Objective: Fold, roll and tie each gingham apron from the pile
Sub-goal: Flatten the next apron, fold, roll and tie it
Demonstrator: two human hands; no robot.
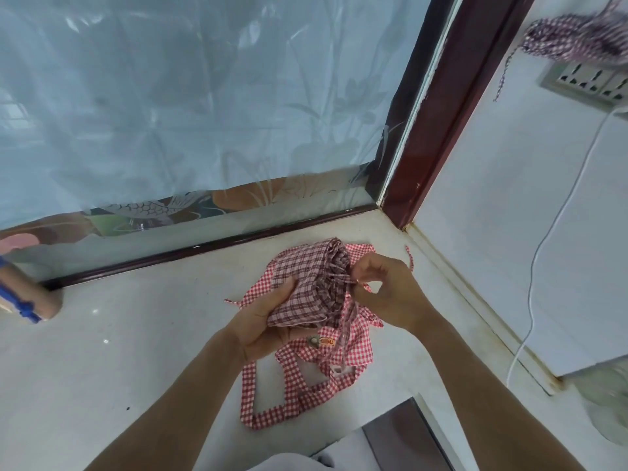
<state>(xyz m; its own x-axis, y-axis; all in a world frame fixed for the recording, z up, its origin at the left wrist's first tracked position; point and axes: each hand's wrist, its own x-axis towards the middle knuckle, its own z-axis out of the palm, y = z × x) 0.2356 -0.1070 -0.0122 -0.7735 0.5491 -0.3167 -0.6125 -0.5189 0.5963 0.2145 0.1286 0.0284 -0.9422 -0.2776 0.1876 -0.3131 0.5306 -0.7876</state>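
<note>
a soft roll of dark maroon-checked apron is cradled in the left hand, fingers curled under and around the bundle, held just above the pale, glossy worktop. at the roll's open end, a thin tie string is pinched by the right hand, fingers drawn together on it. beneath both hands a red-and-white gingham apron is spread flat and crumpled, its straps looped toward the near edge, a metal snap and small orange label showing. to the far left a cardboard tube with blue wrapping is seen lying by the dark wooden window frame. frosted patterned glass closes off the back; a white wall with a socket strip and trailing white cable closes off the right. another checked bundle is blurred at top right. open worktop is left on the left side.
</note>
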